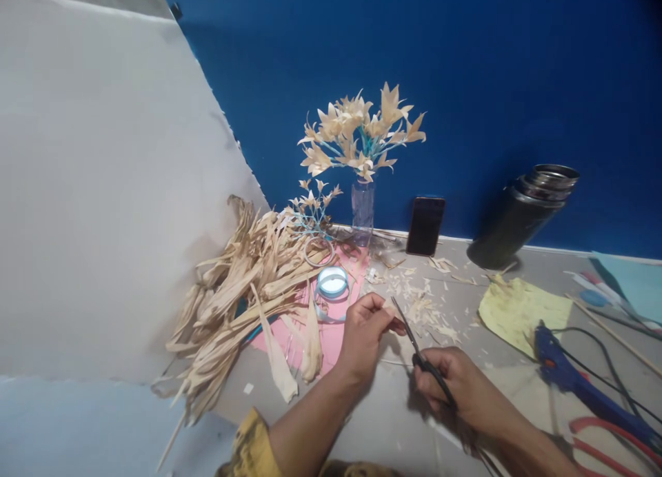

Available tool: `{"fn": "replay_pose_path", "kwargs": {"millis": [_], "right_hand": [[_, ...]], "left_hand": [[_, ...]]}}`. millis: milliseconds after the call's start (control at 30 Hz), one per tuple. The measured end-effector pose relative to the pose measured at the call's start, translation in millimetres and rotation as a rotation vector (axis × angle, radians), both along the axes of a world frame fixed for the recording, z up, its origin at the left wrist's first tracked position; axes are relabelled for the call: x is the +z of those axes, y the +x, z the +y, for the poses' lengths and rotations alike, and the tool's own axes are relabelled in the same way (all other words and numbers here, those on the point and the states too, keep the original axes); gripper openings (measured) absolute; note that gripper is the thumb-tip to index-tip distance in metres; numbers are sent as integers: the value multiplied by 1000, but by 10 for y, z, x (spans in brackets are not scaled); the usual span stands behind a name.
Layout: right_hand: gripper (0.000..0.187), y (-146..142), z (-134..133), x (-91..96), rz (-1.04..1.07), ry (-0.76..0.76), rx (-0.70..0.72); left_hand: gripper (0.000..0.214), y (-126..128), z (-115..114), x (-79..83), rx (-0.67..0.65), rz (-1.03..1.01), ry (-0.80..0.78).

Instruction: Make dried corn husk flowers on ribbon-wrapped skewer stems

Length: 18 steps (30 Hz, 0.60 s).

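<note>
My right hand (pixel 455 387) is closed around the black handles of a pair of scissors (pixel 406 325), whose blades point up and to the left. Thumb and fingers of my left hand (pixel 365 332) are pinched together at the blades, on a small pale piece that looks like corn husk, mostly hidden by the fingers. Husk scraps (pixel 424 308) lie scattered just beyond both hands. To the left is a large pile of dried corn husks (pixel 232 305), with loose husk pieces (pixel 312 339) on a pink sheet (pixel 336 332) beside a roll of light-blue tape (pixel 332 284).
Husk flowers (pixel 362 129) stand in a clear bottle (pixel 363 211) against the blue wall, with a smaller bunch (pixel 313 205) beside. A phone (pixel 425 225) and tilted dark flask (pixel 522 215) are behind. Rightward lie yellow paper (pixel 517 311), a blue glue gun (pixel 579 387) and red-handled pliers (pixel 615 429).
</note>
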State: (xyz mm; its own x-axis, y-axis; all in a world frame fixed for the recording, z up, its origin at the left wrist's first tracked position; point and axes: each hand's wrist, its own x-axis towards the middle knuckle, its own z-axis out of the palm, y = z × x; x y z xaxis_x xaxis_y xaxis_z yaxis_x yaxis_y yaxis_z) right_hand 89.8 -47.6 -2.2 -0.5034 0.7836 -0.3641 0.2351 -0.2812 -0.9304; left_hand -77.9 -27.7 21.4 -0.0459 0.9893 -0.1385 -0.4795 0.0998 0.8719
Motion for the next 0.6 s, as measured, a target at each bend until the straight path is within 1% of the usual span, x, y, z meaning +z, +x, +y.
{"fn": "replay_pose_path", "kwargs": {"millis": [100, 267, 367, 467, 600], "right_hand": [[35, 11, -8, -1, 21, -26, -7], [43, 21, -1, 95, 41, 73, 69], [47, 28, -3, 126, 26, 64, 85], [47, 27, -10, 112, 9, 39, 70], [45, 25, -6, 62, 1, 24, 53]], "left_hand": [[19, -11, 7, -12, -6, -6, 7], [19, -25, 9, -29, -41, 27, 4], [17, -25, -1, -11, -41, 64, -11], [14, -27, -8, 14, -38, 119, -9], [14, -37, -11, 39, -70, 172, 15]]}}
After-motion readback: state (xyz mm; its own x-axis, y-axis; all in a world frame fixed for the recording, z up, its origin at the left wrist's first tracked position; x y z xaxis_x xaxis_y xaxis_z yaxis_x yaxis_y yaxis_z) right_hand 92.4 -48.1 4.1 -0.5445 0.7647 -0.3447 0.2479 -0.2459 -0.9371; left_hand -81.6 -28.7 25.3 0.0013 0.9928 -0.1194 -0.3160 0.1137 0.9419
